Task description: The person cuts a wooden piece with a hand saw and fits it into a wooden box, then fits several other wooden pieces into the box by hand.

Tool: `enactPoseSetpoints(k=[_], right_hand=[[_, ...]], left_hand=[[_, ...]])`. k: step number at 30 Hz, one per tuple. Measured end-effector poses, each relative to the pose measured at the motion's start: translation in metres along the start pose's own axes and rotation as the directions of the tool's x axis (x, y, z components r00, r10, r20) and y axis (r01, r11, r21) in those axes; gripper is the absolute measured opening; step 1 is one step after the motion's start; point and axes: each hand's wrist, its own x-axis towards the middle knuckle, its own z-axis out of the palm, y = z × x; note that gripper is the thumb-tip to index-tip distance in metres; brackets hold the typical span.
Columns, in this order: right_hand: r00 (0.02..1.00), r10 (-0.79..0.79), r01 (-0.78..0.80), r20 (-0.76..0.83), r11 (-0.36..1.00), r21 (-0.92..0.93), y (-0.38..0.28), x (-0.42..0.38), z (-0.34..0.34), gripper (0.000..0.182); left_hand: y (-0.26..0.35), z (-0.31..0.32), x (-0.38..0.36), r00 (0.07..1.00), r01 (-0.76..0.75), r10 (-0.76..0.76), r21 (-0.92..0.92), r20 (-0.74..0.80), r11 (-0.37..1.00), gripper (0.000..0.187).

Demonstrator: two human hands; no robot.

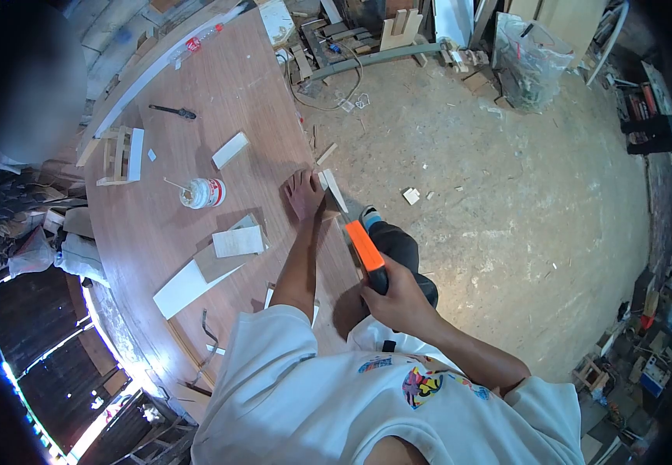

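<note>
Across a broad reddish-brown wooden worktable (196,101) beside a dusty, chip-strewn concrete floor (506,201), a person in a white printed T-shirt (336,395) leans over the table's near edge. Their right hand (398,298) is wrapped tight around the black grip of an orange-handled hand saw (367,252), whose blade runs toward a thin pale strip of wood (334,190) jutting past the table edge. Their left hand (303,194) lies flat, fingers spread, pressing down just beside that strip; whether it touches the strip cannot be told. Nearby on the tabletop lie a long white board offcut (185,288), a small square pale wood panel (237,242), a white rectangular block (230,149), a small open wooden frame (115,155), a white glue pot with a stick standing in it (203,193) and a dark hand tool (173,111).
</note>
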Motion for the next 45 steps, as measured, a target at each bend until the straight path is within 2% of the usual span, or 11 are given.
enactPoseSetpoints(k=[2,6,12,16,23,26,28,30,32,38,45], right_hand=[[0.999,-0.054,0.054,0.002,0.998,-0.018,0.011,0.005,0.002,0.016],[0.976,-0.19,0.185,-0.103,0.981,-0.056,0.124,0.085,0.025,0.012],[0.956,-0.24,0.218,-0.166,0.966,-0.14,0.092,0.096,0.029,0.012],[0.998,-0.009,0.003,-0.054,0.992,-0.123,0.031,0.067,0.018,0.012],[0.997,-0.072,0.071,-0.023,0.997,-0.022,0.004,0.01,0.01,0.011],[0.998,-0.065,0.066,-0.019,0.997,0.028,0.049,0.03,0.016,0.01],[0.964,-0.234,0.229,-0.122,0.972,-0.055,0.142,0.075,0.027,0.013],[0.914,-0.391,0.38,-0.11,0.918,-0.112,0.153,0.08,0.035,0.011],[0.914,-0.369,0.36,-0.169,0.929,-0.083,0.158,0.083,0.044,0.015],[0.995,-0.069,0.061,-0.073,0.992,-0.109,0.041,0.062,0.021,0.014],[1.0,-0.014,0.014,0.01,1.0,0.027,-0.007,-0.002,0.005,0.018]], left_hand=[[-0.006,0.008,0.001,0.999,-0.042,0.041,-0.004,-0.035,0.999,0.018],[-0.011,0.011,-0.002,0.998,-0.061,0.06,-0.03,-0.032,0.998,0.019],[0.002,-0.003,0.001,0.999,-0.013,0.012,-0.021,-0.03,1.0,0.021],[0.006,-0.008,0.0,1.0,-0.005,0.004,-0.031,-0.016,1.0,0.022],[0.01,-0.01,0.0,1.0,0.023,-0.024,-0.051,-0.015,0.998,0.019],[-0.001,0.002,0.007,0.997,-0.033,0.032,-0.016,-0.063,0.999,0.02],[-0.01,0.01,-0.006,0.993,-0.083,0.083,0.005,-0.082,0.997,0.02],[-0.013,0.013,0.006,0.996,-0.04,0.047,0.1,-0.073,0.994,0.022],[-0.014,0.012,0.006,0.996,-0.055,0.061,0.084,-0.07,0.995,0.023],[0.005,-0.005,0.006,0.997,-0.036,0.035,-0.003,-0.066,0.999,0.023],[0.002,-0.003,0.004,0.999,0.003,-0.003,0.001,-0.035,1.0,0.019]])
